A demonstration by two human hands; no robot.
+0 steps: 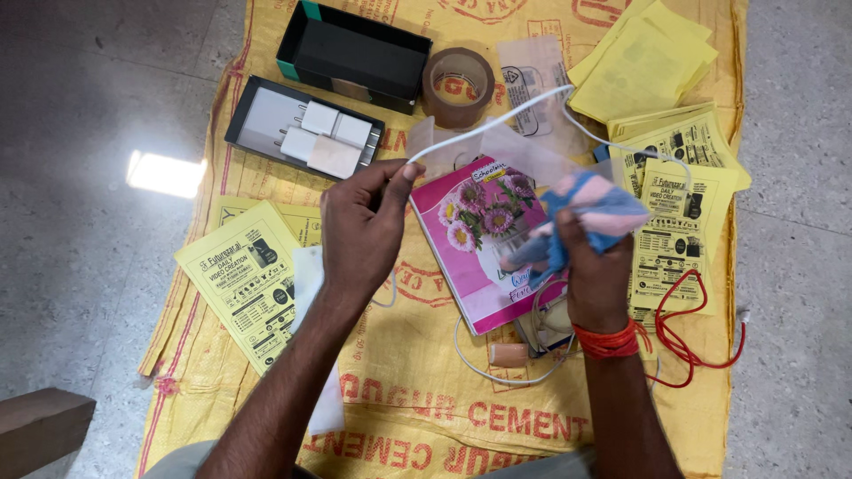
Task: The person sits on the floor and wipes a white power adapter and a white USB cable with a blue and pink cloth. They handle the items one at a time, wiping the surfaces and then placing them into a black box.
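Cable (497,124): pinched in left hand (359,226) fingers, stretched taut above the pink book (475,253).
Cloth (590,213): right hand (595,279) fingers clamped round it, mid-wipe.
Left: rest of the cable looks unwiped, I'd say.

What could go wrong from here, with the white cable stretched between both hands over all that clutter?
1. The white cable runs taut from the left hand past the tape roll; a pull might drag it or the clear pouch.
2. The cable's slack loops by the yellow leaflets and could snag them.
3. The right hand grips a blue-pink cloth; the cable may slip through.
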